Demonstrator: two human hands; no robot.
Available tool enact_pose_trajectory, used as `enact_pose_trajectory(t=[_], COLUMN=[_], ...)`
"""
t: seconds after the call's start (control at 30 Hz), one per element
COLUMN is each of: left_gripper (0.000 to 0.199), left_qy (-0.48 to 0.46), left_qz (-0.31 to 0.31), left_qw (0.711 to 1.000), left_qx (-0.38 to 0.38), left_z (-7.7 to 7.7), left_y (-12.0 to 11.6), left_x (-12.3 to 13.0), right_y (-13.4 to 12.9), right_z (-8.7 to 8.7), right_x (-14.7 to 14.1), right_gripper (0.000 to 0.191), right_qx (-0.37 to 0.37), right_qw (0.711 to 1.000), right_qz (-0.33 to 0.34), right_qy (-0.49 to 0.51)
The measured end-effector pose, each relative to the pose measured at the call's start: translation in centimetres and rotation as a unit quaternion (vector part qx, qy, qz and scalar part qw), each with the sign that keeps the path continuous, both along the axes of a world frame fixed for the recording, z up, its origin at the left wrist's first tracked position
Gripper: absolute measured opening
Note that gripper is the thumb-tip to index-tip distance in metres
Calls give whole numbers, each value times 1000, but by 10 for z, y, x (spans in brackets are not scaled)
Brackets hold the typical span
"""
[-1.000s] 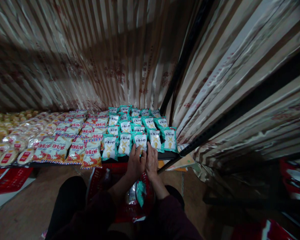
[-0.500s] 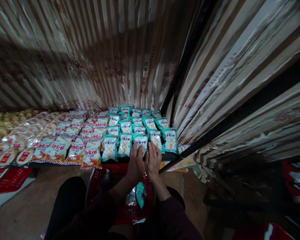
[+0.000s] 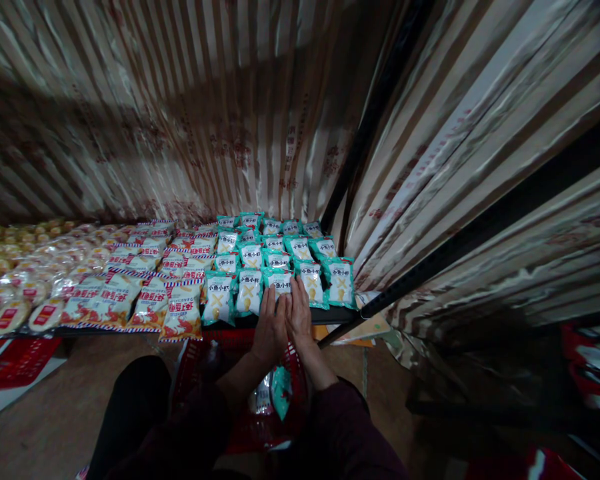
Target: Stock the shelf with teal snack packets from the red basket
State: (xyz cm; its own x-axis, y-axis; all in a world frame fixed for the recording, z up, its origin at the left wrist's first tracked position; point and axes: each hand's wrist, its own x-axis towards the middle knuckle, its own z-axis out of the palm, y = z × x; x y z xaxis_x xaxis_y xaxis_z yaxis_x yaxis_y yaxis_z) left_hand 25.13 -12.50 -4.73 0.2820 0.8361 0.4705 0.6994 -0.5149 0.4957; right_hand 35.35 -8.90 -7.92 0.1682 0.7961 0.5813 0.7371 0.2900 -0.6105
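Note:
Rows of teal-edged snack packets stand on a dark shelf point(image 3: 245, 321). My left hand point(image 3: 271, 327) and my right hand point(image 3: 299, 317) lie side by side, touching, over the lower part of a front-row packet point(image 3: 279, 280). The fingers of both hands are stretched out flat and point toward the rows. Just right of my right hand is another teal packet point(image 3: 312, 281). Neither hand is wrapped round a packet.
Left of the teal packets are striped-edge snack bags point(image 3: 181, 310) and round wrapped cakes point(image 3: 11, 315). A red basket point(image 3: 185, 367) with a few packets sits between my knees. Black poles point(image 3: 405, 287) and striped curtains point(image 3: 130, 120) surround the shelf.
My right hand has moved left, off the neighbouring packet's front, and now lies against my left hand. My left hand has barely moved.

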Motion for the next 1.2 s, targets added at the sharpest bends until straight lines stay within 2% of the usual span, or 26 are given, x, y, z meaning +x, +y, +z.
enact_pose_trajectory(t=[0.23,0.53,0.73,0.83,1.0,1.2], left_gripper=[45,43,41,43,47,46], left_qy=[6,13,4,1,3,29], left_qz=[5,6,5,-10,-27,-27], left_qw=[999,999,997,996,997,998], left_qx=[32,47,71,87,78,45], left_z=[3,-8,-9,-10,-10,-10], left_y=[-1,-1,-4,-8,-13,-10], left_x=[1,-4,-4,-6,-6,-2], right_y=[-1,-5,-31,-46,-56,-54], right_z=[-8,-14,-7,-7,-13,-19], right_x=[3,1,3,7,16,19], right_gripper=[51,51,49,47,44,43], right_qx=[-4,-11,44,29,-7,-6], right_qw=[1000,1000,997,996,995,993], right_qz=[6,-6,-7,-18,-16,-11], right_qy=[1,-17,-62,-77,-96,-114])
